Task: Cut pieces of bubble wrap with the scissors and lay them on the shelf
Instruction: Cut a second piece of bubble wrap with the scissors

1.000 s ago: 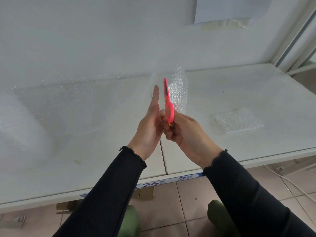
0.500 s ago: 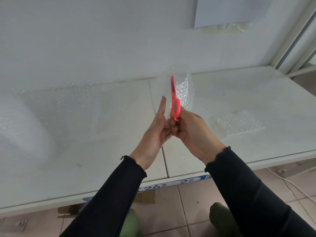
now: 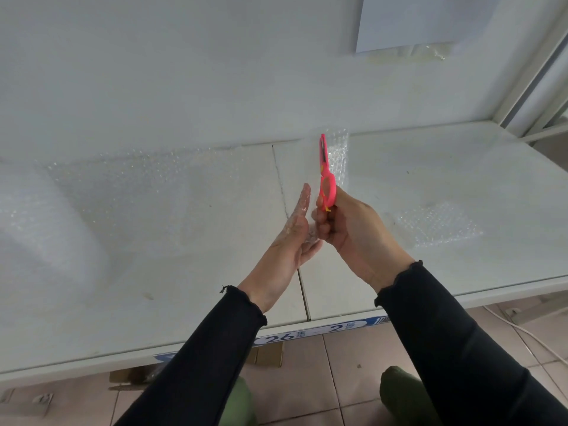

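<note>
Bubble wrap, a clear sheet of small air pockets, stands up between my hands above the white shelf, and the pink plastic scissors run along its left edge with their blades pointing away from me toward the wall. My right hand is curled around the lower handle loop of the scissors, fingers folded in and gripping it; the blades look nearly together, though I cannot tell exactly how far they are parted. My left hand is held flat with the fingers straight and pressed together, and a film of the clear wrap lies over its fingers and palm; the thumb side touches the wrap just beside my right knuckles.

A small cut rectangle of bubble wrap lies flat on the shelf to the right, well apart from my hands. A much larger spread of the same material covers the left part of the shelf and bulges up at the far left edge. Both my forearms are in black sleeves with frilled cuffs. A blue and white label strip runs along the front lip of the shelf.
</note>
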Tool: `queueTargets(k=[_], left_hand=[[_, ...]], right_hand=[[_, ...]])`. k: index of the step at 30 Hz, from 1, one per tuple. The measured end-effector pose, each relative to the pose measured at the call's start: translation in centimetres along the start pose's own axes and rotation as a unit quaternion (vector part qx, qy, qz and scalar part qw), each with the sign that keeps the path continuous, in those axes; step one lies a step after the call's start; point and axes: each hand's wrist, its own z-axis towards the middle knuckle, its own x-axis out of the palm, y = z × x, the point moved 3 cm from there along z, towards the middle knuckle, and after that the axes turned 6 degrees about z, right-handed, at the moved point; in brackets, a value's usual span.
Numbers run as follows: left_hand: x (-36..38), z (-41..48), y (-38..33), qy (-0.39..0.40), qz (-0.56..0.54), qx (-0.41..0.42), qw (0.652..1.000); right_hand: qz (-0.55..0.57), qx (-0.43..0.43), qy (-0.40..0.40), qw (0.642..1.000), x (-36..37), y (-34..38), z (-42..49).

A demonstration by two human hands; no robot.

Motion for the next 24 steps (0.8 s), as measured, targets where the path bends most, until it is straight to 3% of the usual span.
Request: queueTargets(k=[24], left_hand=[[0.4, -1.0, 0.8, 0.027, 0.005, -0.017, 0.999]], right_hand=[[0.025, -0.006, -0.027, 0.999, -1.2, 1.2, 1.8]])
